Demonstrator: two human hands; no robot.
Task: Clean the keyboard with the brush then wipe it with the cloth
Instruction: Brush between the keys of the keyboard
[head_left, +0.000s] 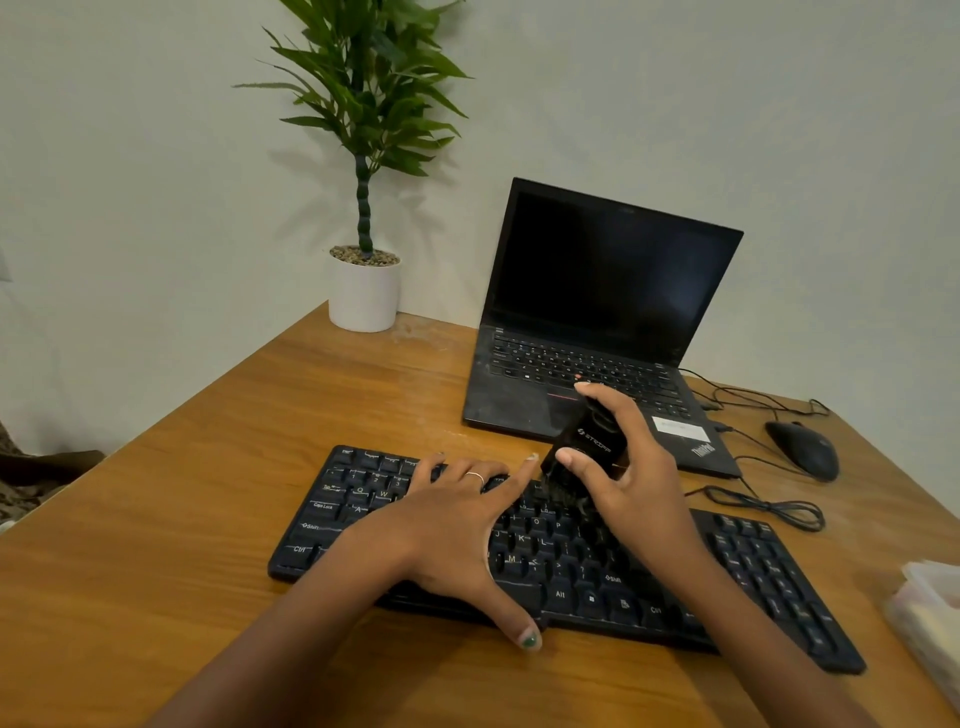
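A wooden table (208, 519) fills most of the view and stands against a pale wall. At its far edge stands an artificial plant (366, 104) in a white pot (364, 293), and to the right of it an open black laptop (597, 332) with a dark screen. In front of the laptop, nearer to the person, lies the black keyboard (753, 571), placed at a slight angle, with its right end closer to the camera. The left hand (457, 530) lies flat on the left and middle part of the keyboard, its fingers spread and straight, the thumb reaching over the front edge; a thin ring is on one finger. The right hand (623, 483) holds the black brush (584, 447) above the upper middle keys, with the thumb on one side and the fingers curled around the other side. The bristles point down and touch the keys just beside the left index fingertip. A black mouse (802, 449) rests to the right of the laptop, well apart from the keyboard, and its thin cable (769, 506) makes a loop on the table between them. At the right border a clear plastic container (930, 613) is only partly visible, and I cannot tell what is inside.
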